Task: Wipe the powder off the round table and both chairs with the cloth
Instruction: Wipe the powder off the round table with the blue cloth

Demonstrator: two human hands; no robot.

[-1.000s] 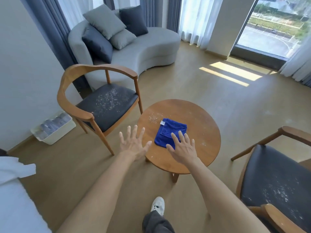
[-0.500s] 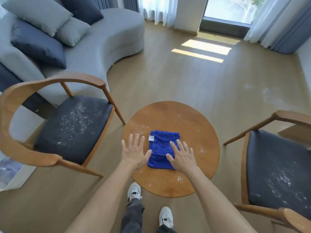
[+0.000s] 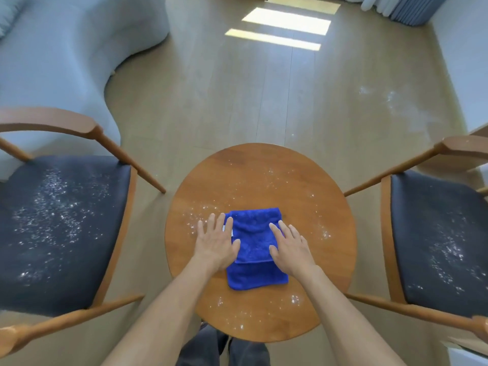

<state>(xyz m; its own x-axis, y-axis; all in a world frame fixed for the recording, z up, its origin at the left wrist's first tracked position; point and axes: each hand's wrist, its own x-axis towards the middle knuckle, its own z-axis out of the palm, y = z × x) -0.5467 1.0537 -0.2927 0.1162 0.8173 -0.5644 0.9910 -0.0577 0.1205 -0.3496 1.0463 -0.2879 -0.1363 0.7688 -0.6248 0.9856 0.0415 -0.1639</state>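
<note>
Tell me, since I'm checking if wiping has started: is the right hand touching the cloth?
Touching. The head view shows the right hand lying flat on the blue cloth, fingers overlapping it.

cloth (image 3: 254, 249) on the round table (image 3: 264, 180), between left chair (image 3: 60, 228) and right chair (image 3: 438, 241)

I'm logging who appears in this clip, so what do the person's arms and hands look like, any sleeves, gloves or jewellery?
Both forearms are bare, with no sleeves in view. The left hand and right hand wear no gloves, and no rings, watch or bracelets show.
</note>
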